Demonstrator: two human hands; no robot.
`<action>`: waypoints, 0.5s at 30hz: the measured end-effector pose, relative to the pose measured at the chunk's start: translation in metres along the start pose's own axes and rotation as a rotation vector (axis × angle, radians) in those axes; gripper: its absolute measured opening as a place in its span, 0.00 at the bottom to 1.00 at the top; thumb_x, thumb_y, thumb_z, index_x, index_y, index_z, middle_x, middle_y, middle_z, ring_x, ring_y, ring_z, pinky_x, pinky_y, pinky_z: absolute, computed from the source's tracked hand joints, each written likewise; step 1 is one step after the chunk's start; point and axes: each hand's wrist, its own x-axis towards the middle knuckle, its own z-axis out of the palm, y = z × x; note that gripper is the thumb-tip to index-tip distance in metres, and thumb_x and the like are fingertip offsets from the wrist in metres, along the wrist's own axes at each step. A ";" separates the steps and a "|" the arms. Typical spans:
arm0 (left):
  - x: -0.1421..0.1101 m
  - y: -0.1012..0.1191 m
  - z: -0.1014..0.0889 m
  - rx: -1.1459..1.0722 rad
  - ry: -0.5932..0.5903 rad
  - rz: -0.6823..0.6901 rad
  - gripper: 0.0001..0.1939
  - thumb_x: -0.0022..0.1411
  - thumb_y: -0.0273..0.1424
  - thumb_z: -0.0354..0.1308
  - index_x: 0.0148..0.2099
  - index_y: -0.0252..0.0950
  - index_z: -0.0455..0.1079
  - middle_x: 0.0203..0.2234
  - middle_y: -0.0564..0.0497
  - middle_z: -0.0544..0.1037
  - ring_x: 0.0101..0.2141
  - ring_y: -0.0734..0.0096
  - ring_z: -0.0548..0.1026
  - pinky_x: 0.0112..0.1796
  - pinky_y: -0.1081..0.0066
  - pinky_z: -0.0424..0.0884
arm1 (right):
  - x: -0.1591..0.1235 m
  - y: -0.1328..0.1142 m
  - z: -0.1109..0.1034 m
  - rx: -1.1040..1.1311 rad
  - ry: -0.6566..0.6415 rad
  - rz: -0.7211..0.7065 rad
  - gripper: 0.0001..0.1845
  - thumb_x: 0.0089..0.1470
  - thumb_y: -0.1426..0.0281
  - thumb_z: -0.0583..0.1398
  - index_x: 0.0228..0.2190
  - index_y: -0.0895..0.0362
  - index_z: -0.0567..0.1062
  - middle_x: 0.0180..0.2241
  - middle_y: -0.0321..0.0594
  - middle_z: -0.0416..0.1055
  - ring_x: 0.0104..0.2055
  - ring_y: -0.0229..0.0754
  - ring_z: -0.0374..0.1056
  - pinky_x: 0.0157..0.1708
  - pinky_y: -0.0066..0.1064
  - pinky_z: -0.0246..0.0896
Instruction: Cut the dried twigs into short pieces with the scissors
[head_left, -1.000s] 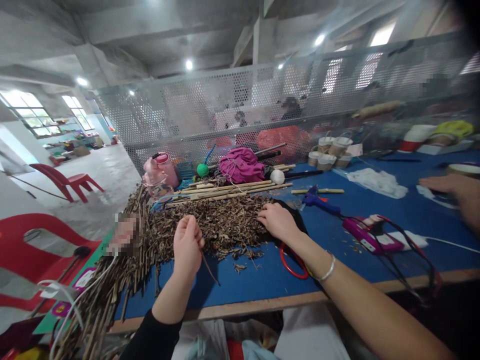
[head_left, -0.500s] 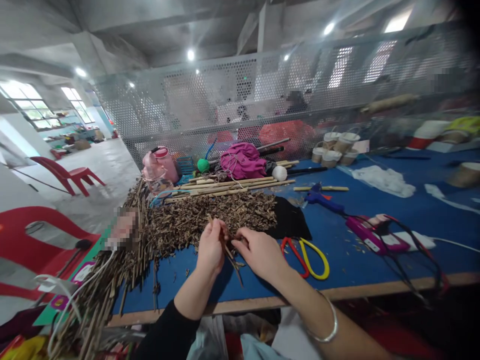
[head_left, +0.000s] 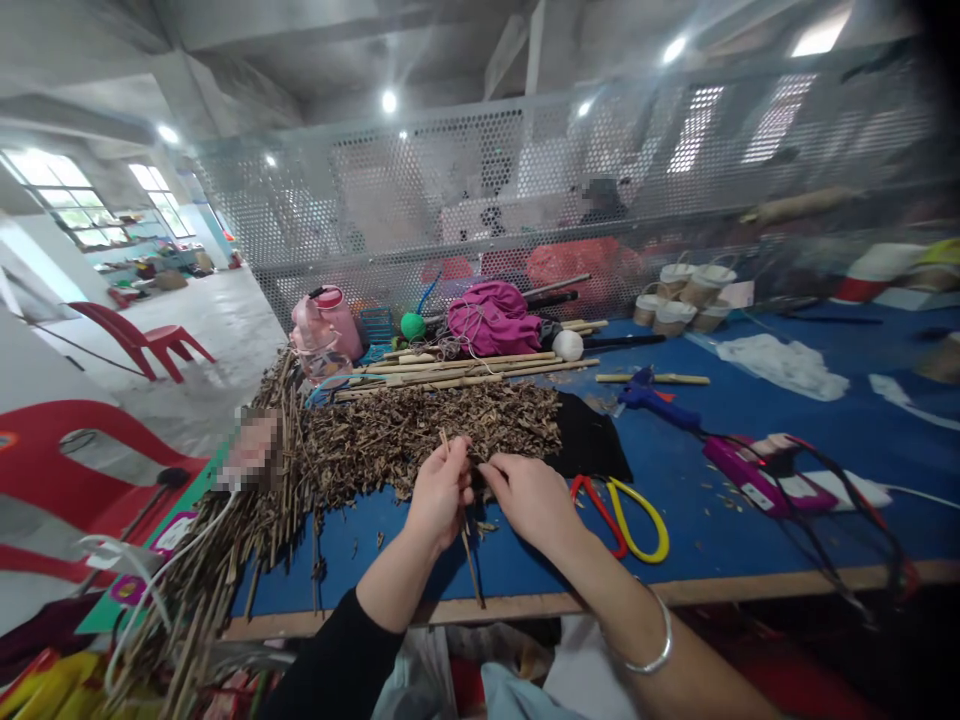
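Note:
My left hand [head_left: 439, 492] is closed round a thin dry stick [head_left: 469, 560] that points down toward the table's front edge. My right hand [head_left: 525, 497], a silver bangle on its wrist, pinches the same stick near its upper end, right beside the left hand. Both hands hover just in front of a wide pile of dry brown twigs [head_left: 420, 430] on the blue table [head_left: 697, 520]. A black cloth [head_left: 592, 445] lies at the pile's right edge.
Red and yellow handled scissors [head_left: 619, 510] lie right of my hands. Farther right are a blue glue gun [head_left: 652, 400] and a pink device with cables [head_left: 757, 475]. Bamboo rods [head_left: 465, 372], a pink bottle [head_left: 330, 325] and a magenta cloth [head_left: 491, 318] stand behind the pile. Long stalks [head_left: 217, 580] overhang the left corner.
My right hand left the pile's right side and came over to the left hand, taking hold of the stick. The scissors, once under my wrist, are now uncovered. Another person's hand at far right is gone.

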 end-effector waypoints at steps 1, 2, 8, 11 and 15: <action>0.000 0.000 0.000 0.009 -0.011 -0.002 0.25 0.44 0.45 0.64 0.37 0.31 0.66 0.16 0.63 0.51 0.15 0.87 0.49 0.15 0.83 0.45 | 0.000 -0.003 0.000 0.015 0.005 -0.026 0.17 0.59 0.63 0.48 0.27 0.53 0.72 0.30 0.37 0.75 0.31 0.40 0.70 0.24 0.28 0.48; 0.001 -0.001 0.000 0.009 -0.015 0.000 0.24 0.45 0.45 0.64 0.35 0.31 0.66 0.16 0.63 0.52 0.15 0.87 0.48 0.14 0.83 0.44 | 0.000 -0.005 -0.001 0.028 0.011 -0.054 0.16 0.59 0.64 0.49 0.27 0.53 0.72 0.30 0.37 0.75 0.31 0.39 0.70 0.24 0.28 0.48; 0.008 0.012 -0.013 -0.077 0.152 0.112 0.18 0.52 0.44 0.59 0.30 0.33 0.61 0.22 0.57 0.64 0.18 0.85 0.62 0.18 0.83 0.58 | 0.004 -0.006 -0.007 -0.007 -0.110 -0.231 0.14 0.57 0.64 0.52 0.25 0.54 0.72 0.29 0.38 0.75 0.33 0.41 0.69 0.27 0.28 0.50; 0.011 0.030 -0.023 -0.113 0.225 0.141 0.17 0.55 0.43 0.57 0.30 0.35 0.58 0.22 0.56 0.66 0.20 0.83 0.65 0.23 0.79 0.65 | 0.020 0.006 -0.015 -0.014 -0.185 -0.288 0.10 0.54 0.65 0.55 0.27 0.54 0.73 0.29 0.37 0.74 0.33 0.41 0.69 0.29 0.28 0.52; 0.012 0.060 -0.037 -0.064 0.206 0.220 0.17 0.55 0.44 0.56 0.29 0.36 0.56 0.14 0.63 0.52 0.12 0.87 0.49 0.13 0.84 0.47 | 0.063 0.035 -0.020 -0.051 -0.044 -0.147 0.14 0.54 0.61 0.54 0.38 0.55 0.72 0.39 0.44 0.72 0.40 0.44 0.67 0.34 0.29 0.56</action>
